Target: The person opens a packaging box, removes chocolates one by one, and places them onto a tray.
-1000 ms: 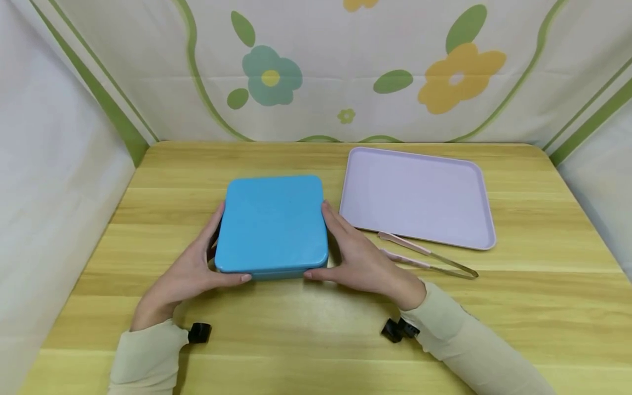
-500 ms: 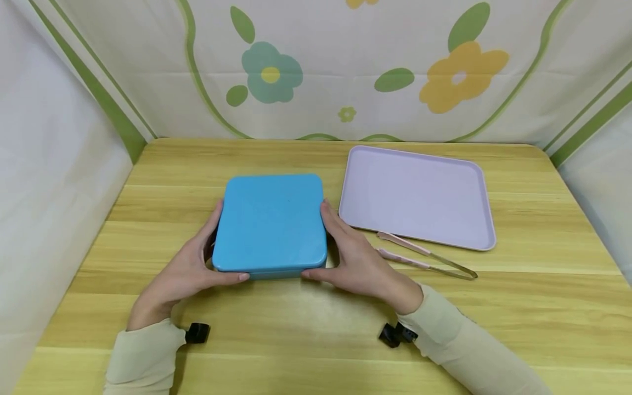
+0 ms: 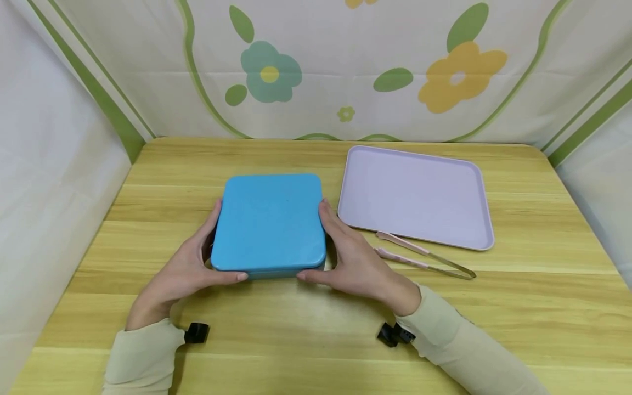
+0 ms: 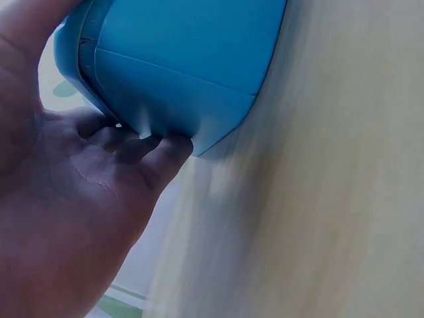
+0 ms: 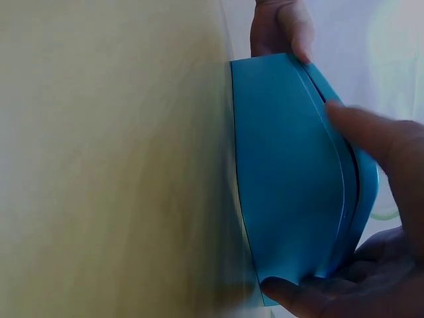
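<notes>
A square blue lidded box [image 3: 269,222] with rounded corners rests on the table, its lid on. My left hand [image 3: 185,269] grips its left side, the thumb along the front edge. Opposite, my right hand [image 3: 353,260] holds the right side in the same way, its thumb at the front near the lid's edge. Curled fingertips press the box wall [image 4: 179,73] in the left wrist view. From the right wrist, a thin dark line shows between the lid [image 5: 364,179] and the box body. What the box contains is hidden.
A lilac tray [image 3: 417,197] lies to the right of the box, toward the back. Pink-handled metal tongs [image 3: 429,258] lie spread in front of the tray, close to my right hand. Behind the wooden table [image 3: 306,340] hangs a flowered cloth [image 3: 316,66].
The box and both hands appear slightly farther left, with a small shift of the whole view. Both hands keep their grip on the box.
</notes>
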### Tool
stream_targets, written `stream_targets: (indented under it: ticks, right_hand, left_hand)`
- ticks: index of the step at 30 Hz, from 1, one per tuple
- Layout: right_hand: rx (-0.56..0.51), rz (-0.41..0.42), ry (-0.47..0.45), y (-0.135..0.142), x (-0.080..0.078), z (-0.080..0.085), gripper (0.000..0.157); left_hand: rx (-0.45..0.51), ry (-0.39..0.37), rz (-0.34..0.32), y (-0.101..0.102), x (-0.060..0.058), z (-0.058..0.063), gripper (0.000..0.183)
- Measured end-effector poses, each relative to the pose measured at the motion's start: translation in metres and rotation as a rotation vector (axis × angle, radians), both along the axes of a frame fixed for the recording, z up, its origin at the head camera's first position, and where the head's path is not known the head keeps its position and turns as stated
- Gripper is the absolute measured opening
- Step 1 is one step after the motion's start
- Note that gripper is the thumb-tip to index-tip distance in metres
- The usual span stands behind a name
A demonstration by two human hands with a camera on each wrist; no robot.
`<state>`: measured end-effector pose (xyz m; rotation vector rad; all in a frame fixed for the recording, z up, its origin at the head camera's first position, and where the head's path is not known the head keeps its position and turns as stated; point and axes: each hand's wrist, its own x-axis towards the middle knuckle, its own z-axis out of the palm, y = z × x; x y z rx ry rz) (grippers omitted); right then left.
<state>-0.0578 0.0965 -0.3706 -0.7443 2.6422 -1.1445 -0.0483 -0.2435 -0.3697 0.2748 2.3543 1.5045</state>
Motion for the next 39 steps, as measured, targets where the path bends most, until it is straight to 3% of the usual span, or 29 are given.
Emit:
stream_targets:
  ticks: [11, 18, 26, 33, 39]
  right_hand:
    - [-0.011, -0.009, 0.024, 0.0, 0.001, 0.0, 0.129]
    - [-0.041, -0.021, 0.056, 0.0, -0.001, 0.006, 0.127]
    - [-0.046, -0.044, 0.003, -0.002, -0.004, 0.013, 0.125]
    - [-0.051, -0.073, -0.026, 0.001, -0.009, 0.016, 0.125]
    - [-0.029, -0.061, -0.013, 0.005, -0.014, 0.023, 0.123]
  left_hand:
    - [0.013, -0.003, 0.016, 0.001, 0.001, 0.003, 0.14]
    - [0.093, 0.025, 0.011, -0.001, 0.003, 0.009, 0.134]
    - [0.02, 0.019, 0.023, -0.004, 0.004, 0.011, 0.122]
    - [0.025, 0.044, 0.035, -0.003, 0.003, 0.013, 0.118]
    - [-0.06, 0.036, 0.025, -0.004, 0.001, 0.022, 0.113]
